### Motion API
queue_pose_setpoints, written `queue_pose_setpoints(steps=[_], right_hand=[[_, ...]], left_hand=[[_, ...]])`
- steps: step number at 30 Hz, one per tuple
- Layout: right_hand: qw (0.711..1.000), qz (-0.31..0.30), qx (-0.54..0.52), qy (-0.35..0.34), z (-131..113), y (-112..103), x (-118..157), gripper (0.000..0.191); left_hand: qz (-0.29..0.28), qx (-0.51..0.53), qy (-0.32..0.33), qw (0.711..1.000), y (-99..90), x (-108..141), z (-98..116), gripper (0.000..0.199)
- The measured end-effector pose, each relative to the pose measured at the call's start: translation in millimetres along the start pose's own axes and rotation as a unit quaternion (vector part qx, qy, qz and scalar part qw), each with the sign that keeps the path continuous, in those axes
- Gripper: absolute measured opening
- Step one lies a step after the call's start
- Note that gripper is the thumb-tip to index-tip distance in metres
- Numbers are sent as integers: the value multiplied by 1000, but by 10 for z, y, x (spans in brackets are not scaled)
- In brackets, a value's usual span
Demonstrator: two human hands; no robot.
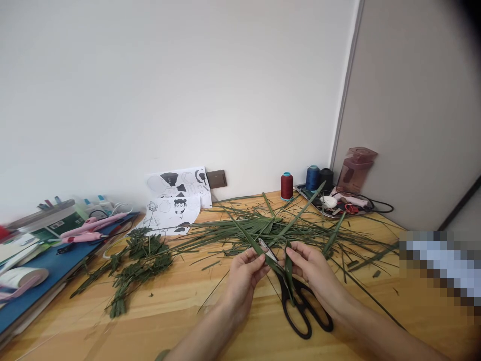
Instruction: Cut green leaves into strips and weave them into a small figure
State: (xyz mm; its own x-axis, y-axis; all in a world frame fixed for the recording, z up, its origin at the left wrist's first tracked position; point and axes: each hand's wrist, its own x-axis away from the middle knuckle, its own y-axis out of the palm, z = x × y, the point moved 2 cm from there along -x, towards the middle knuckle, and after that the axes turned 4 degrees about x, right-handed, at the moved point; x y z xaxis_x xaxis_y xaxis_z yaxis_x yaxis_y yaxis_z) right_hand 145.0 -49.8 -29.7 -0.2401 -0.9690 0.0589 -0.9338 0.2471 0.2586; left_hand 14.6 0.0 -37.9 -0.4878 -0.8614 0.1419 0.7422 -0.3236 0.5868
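Note:
Between the fingers of my left hand is pinched a long green leaf strip that slants up and to the left. My right hand pinches a folded part of a green leaf, whose tip hangs down over the scissors. Whether both hands hold one and the same leaf, I cannot tell. Beneath them lie black-handled scissors on the table, handles toward me and blades partly hidden by the leaf. Behind my hands spreads a heap of green leaf strips.
Woven leaf pieces lie at the left. Printed drawings lean on the wall. A red thread spool stands near a tray of odds and ends. Pink glue guns rest on a blue board. Someone's pixelated sleeve shows at right.

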Motion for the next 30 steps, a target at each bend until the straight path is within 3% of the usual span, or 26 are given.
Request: queue_pose_setpoints(steps=[8, 13, 17, 20, 23, 24, 27, 30], right_hand=[[984, 138, -106, -48, -54, -314, -205, 14], [957, 230, -117, -133, -233, -655, -390, 12], [915, 300, -74, -260, -444, -801, -398, 7], [877, 318, -4, -361, -590, -724, -255, 9], [862, 285, 100, -406, -685, -508, -85, 16], [876, 248, 140, -390, -696, -413, -56, 19], [946, 62, 213, -237, -638, -103, -74, 22], [963, -80, 227, -121, -514, 157, -149, 23]], left_hand=[[178, 46, 48, 982, -126, -68, 161, 13], [285, 73, 119, 948, -329, -161, 401, 18], [316, 66, 158, 933, -451, -205, 534, 13], [288, 38, 168, 942, -419, -188, 507, 8], [220, -11, 147, 964, -289, -150, 413, 17], [198, -29, 137, 970, -240, -135, 381, 19], [155, -73, 116, 978, -126, -97, 316, 23], [121, -107, 98, 982, -73, -80, 285, 25]])
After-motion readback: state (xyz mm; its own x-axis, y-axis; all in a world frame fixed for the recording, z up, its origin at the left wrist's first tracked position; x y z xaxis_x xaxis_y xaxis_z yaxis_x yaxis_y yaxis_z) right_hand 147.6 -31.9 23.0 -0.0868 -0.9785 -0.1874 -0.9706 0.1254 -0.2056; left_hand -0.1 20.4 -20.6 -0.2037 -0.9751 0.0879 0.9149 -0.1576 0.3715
